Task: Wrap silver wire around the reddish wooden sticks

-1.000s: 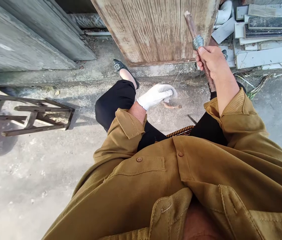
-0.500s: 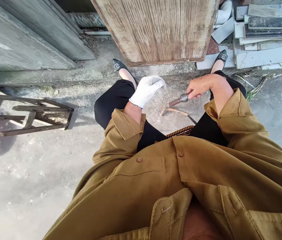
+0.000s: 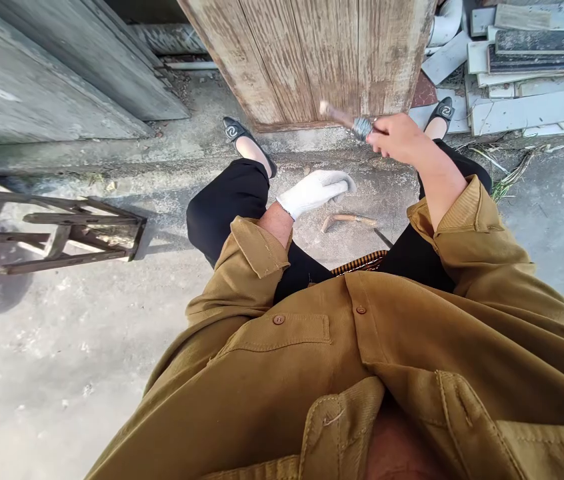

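My right hand (image 3: 395, 138), bare, is closed round a wooden stick (image 3: 338, 115) with grey wire (image 3: 362, 129) wound in a thick coil about it. The stick points left, in front of the wooden door panel. Lower and to the left, my left hand (image 3: 319, 191) wears a white knitted glove, its fingers curled and pinched together. The wire's run at these fingers is too fine to follow. A bent wooden handle (image 3: 347, 219) lies on the concrete just below the glove, near a dark thin rod (image 3: 383, 238).
The weathered wooden panel (image 3: 307, 60) stands ahead on a low concrete step (image 3: 312, 143). Stacked boards and tiles (image 3: 542, 100) lie at the right. A wooden stool or ladder frame (image 3: 77, 219) is at the left. A striped woven edge (image 3: 359, 263) shows below my lap.
My right hand has lifted forward, and the wire-wound stick has swung from pointing down-left to up-left. My gloved left hand has come a little lower and to the right.
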### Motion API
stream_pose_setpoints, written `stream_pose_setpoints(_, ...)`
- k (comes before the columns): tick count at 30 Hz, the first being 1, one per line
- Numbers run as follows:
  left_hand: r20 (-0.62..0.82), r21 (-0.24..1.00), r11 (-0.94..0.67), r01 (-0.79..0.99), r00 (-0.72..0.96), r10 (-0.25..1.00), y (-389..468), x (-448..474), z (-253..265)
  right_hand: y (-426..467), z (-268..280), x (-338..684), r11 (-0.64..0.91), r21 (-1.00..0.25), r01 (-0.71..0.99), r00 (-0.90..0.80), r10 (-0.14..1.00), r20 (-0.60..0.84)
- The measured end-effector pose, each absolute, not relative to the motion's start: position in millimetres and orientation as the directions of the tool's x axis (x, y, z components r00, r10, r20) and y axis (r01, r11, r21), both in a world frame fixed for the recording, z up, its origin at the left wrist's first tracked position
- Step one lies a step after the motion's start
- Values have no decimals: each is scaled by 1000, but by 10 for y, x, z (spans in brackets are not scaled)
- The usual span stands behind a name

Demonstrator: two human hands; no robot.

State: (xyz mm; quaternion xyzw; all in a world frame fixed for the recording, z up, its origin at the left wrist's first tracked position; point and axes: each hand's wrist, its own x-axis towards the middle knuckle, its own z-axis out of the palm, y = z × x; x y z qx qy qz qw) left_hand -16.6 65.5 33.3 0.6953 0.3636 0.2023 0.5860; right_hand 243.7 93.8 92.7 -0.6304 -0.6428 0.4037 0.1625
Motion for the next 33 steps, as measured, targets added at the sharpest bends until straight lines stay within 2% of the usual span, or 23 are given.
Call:
stream_pose_setpoints(3, -131, 960, -66, 272, 643, 754, 631, -190, 401, 937, 886, 2409, -21, -489, 872, -212, 884, -416)
stream_pose_setpoints(6, -120, 954, -83, 289, 620, 776, 647, -228, 370, 879, 881, 2327, -54, -410, 911, -261, 694, -671)
stream_pose_setpoints(8, -117, 945, -107, 310, 623, 774, 676, -250, 319, 839, 888, 2267, -142, -423, 895, -287, 542, -790)
stream_pose_setpoints(10, -121, 935, -131, 330, 643, 757, 710, -269, 267, 821, 907, 2236, -159, -469, 869, -377, 402, -834)
stream_pose_setpoints(12, -129, 934, -133, 331, 661, 739, 742, -283, 218, 826, 946, 2262, -104, -575, 812, -527, 293, -798)
stream_pose_setpoints(13, -124, 943, -122, 310, 666, 736, 754, -288, 194, 834, 971, 2297, -83, -649, 756, -608, 280, -743)
stream_pose_setpoints(14, -111, 956, -105, 273, 669, 735, 765, -293, 172, 841, 999, 2344, -76, -730, 679, -682, 303, -666)
stream_pose_setpoints(16, -71, 981, -73, 180, 682, 728, 780, -300, 139, 846, 1051, 2459, -86, -878, 471, -775, 435, -459)
stream_pose_setpoints(18, -30, 993, -57, 100, 701, 713, 787, -304, 133, 837, 1092, 2563, -89, -966, 244, -763, 597, -248)
stream_pose_setpoints(21, -41, 998, -13, 69, 727, 685, 777, -293, 183, 823, 1127, 2632, -54, -999, 10, -586, 809, -49)
stream_pose_setpoints(23, -96, 995, 58, 77, 747, 658, 764, -277, 229, 831, 1143, 2612, -45, -998, -45, -397, 917, -23)
stream_pose_setpoints(25, -147, 989, 121, 90, 762, 631, 758, -267, 260, 857, 1159, 2562, -80, -996, 26, -187, 979, -83)
stream_pose_setpoints(27, -171, 984, 148, 100, 759, 628, 765, -272, 273, 890, 1170, 2503, -171, -954, 246, -15, 984, -180)
stream_pose_setpoints(28, -178, 983, 148, 108, 755, 631, 773, -281, 276, 907, 1168, 2477, -210, -895, 393, 31, 976, -216)
stream_pose_setpoints(30, -187, 982, 135, 130, 748, 637, 790, -310, 286, 940, 1137, 2441, -211, -715, 666, 29, 966, -258)
stream_pose_setpoints(33, -158, 987, 85, 136, 732, 663, 800, -363, 315, 985, 1004, 2454, -117, -510, 852, -65, 944, -325)
